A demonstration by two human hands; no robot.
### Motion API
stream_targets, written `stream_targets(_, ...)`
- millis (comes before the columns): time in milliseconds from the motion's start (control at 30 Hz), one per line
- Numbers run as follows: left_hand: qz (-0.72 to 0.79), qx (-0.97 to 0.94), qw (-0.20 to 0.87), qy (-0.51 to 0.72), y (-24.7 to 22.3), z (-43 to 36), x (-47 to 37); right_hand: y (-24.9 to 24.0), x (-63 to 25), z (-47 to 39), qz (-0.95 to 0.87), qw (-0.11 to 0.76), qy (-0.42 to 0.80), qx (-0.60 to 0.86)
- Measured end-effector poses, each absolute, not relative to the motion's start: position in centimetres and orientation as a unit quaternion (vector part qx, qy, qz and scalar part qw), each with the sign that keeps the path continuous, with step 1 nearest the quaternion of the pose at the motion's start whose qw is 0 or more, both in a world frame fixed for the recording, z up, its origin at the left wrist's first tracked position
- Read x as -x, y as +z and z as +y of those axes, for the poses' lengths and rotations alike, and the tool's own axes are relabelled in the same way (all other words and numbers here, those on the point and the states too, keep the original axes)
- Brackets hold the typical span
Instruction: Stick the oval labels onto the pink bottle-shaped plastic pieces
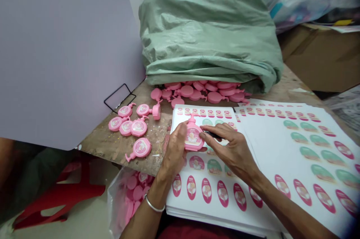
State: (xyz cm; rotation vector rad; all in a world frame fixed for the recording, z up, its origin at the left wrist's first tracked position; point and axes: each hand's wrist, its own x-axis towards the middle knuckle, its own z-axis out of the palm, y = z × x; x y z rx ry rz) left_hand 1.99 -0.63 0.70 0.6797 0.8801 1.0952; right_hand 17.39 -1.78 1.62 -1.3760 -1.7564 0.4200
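Note:
My left hand (176, 143) is closed round a small pink toy pump bottle (194, 142), held upright above the sticker sheets. A pink label with a picture covers its front. In my right hand (232, 151) is a slim black tool (213, 134), pinched between fingers and thumb; its exact kind cannot be made out. The right thumb tip meets the bottle's right edge. Beneath both hands lies a stack of white sticker sheets (227, 209) printed with pink and green labels. Several labelled pink bottles (141, 147) rest on the table to the left.
A large green sack (209, 33) stands at the back, with pink bottles (215, 97) spilling from its mouth. More sticker sheets (267, 138) lie at right. A clear bag of pink pieces (137, 192) hangs below the table edge. A black wire stand (119, 96) and cardboard box (320, 55) flank the table.

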Motion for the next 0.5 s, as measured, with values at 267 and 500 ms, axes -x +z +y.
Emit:
stream_targets(267, 0.519, -0.420, 0.549, 0.503, -0.1, -2.2, -1.7, 0.4, -16.1, -1.3, -0.676, 0.382, 0.075, 0.626)
stream_targets(500, 0.629, -0.460, 0.367, 0.508, -1.8, 0.2, 2.8, -1.6, -16.0, 6.3, -0.665, 0.284, 0.159, 0.672)
